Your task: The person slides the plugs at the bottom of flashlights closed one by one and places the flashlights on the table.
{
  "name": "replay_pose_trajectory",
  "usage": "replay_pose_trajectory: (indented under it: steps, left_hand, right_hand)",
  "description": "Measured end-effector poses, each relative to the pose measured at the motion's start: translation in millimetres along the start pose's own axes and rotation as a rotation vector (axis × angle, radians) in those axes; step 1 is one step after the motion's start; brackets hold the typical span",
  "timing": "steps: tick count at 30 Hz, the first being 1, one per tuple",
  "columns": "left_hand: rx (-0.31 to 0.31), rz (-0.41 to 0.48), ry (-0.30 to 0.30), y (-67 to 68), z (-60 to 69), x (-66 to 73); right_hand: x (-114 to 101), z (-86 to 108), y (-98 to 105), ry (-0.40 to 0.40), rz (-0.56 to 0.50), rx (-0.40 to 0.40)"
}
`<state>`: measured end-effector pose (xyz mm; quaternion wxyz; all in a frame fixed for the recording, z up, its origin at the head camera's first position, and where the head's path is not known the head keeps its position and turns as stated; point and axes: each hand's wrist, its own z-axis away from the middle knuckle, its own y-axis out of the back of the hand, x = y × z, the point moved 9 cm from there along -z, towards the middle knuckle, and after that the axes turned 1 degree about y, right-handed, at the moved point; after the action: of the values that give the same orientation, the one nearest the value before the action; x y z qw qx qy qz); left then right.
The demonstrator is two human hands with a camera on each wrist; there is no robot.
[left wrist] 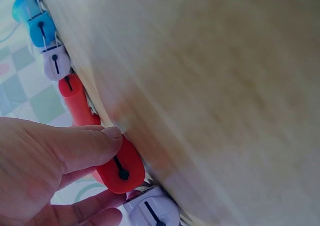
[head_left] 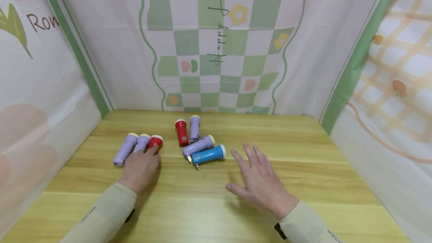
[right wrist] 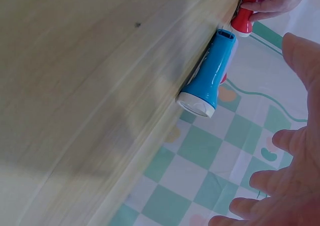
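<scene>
The left hand (head_left: 141, 168) grips a red flashlight (head_left: 155, 142) with a white rim; in the left wrist view the thumb and fingers pinch its red end (left wrist: 124, 168). Against it on the left lie two purple flashlights (head_left: 125, 149), the nearer one partly hidden by the hand. The right hand (head_left: 264, 183) hovers with spread fingers over the table, holding nothing, to the right of a blue flashlight (head_left: 208, 155) whose metal prongs stick out. Behind the blue one are a purple flashlight (head_left: 199, 146), another purple one (head_left: 194, 127) standing farther back, and a red one (head_left: 181, 132).
The wooden table (head_left: 216, 213) spans the front. A printed cloth with green and white checks (head_left: 233, 42) hangs behind it, and patterned cloths hang at the left (head_left: 30, 96) and right (head_left: 398, 96).
</scene>
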<state>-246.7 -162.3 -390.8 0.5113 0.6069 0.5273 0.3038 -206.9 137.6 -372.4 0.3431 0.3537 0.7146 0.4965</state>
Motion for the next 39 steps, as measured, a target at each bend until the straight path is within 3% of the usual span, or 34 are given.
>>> replay_pose_trajectory:
  steps: [11, 17, 27, 32, 39]
  left_hand:
    - [0.036, 0.01, -0.007, 4.0, 0.5, 1.3]
    - [0.025, 0.018, -0.015, 4.8, 0.0, 3.0]
    - [0.093, 0.031, -0.133, 20.8, -8.8, 24.6]
    - [0.034, 0.085, -0.157, 17.1, -19.3, 39.2]
    - [-0.01, 0.262, -0.167, 9.0, -33.2, 55.2]
  right_hand:
    - [1, 2.2, -2, -0.007, 0.006, -0.009]
    - [1, 2.3, -1, -0.011, 0.012, -0.007]
    - [2, 3.1, -2, -0.011, 0.011, -0.01]
    - [2, 4.0, -2, -0.01, 0.011, -0.007]
    - [2, 4.7, -3, -0.006, 0.008, -0.006]
